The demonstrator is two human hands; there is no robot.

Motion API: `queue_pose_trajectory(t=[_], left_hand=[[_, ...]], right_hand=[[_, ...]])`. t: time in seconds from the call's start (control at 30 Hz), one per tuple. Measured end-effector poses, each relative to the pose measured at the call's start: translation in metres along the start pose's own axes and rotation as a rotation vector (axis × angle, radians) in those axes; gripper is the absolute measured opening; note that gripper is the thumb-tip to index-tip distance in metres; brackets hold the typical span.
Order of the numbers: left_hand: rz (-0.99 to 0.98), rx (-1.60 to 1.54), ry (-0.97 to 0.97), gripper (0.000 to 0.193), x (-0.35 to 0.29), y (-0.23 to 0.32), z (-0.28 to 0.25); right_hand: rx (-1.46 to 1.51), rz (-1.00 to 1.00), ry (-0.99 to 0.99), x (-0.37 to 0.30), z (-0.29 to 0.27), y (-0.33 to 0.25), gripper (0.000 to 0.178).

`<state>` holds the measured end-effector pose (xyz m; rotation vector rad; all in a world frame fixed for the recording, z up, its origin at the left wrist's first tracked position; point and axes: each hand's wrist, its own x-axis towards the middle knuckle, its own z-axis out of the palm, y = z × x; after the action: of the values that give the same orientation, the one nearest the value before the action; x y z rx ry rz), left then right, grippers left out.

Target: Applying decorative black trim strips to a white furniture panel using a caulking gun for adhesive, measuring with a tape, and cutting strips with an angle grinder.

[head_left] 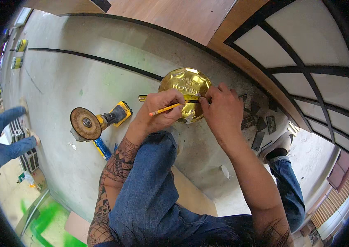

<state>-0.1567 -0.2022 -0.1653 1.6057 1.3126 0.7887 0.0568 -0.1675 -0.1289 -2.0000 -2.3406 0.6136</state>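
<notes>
A round gold metal lid (pixel 185 79) with embossed lettering lies in front of me, apparently atop a tin. Across it runs a thin yellow-and-black strip (pixel 142 98) that looks like a tape measure blade, along with a short dark piece (pixel 192 101). My left hand (pixel 161 108) is closed on an orange pencil (pixel 165 110), its eraser end pointing left and its tip over the lid. With thumb and fingers pinched at the lid's right edge, my right hand (pixel 224 109) holds the end of the strip and dark piece; its exact grip is partly hidden.
A yellow-and-black cordless angle grinder (pixel 100 120) lies left of me beside a blue tube (pixel 102 148). A long black bar (pixel 96 60) crosses the floor. Dark offcuts (pixel 259 123) lie right, near a black-framed panel (pixel 302 66). Another person's legs (pixel 11 127) show far left.
</notes>
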Motion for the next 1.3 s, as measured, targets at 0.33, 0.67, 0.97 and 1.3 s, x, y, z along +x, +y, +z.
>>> queue_pose_trajectory(t=[0.33, 0.67, 0.97, 1.3], left_hand=[[0.003, -0.012, -0.017, 0.01, 0.0, 0.0, -0.001], [-0.022, -0.021, -0.005, 0.01, 0.001, 0.0, -0.002], [-0.042, -0.009, -0.021, 0.01, 0.001, -0.002, -0.005], [0.006, -0.824, 0.268, 0.019, -0.063, 0.0, -0.034]], right_hand=[[0.013, -0.004, 0.014, 0.0, 0.0, 0.0, 0.019], [0.017, 0.001, 0.004, 0.001, 0.0, -0.001, 0.02], [0.033, 0.0, -0.003, 0.001, 0.001, 0.001, 0.02], [0.468, -0.089, 0.104, -0.033, -0.017, 0.026, 0.028]])
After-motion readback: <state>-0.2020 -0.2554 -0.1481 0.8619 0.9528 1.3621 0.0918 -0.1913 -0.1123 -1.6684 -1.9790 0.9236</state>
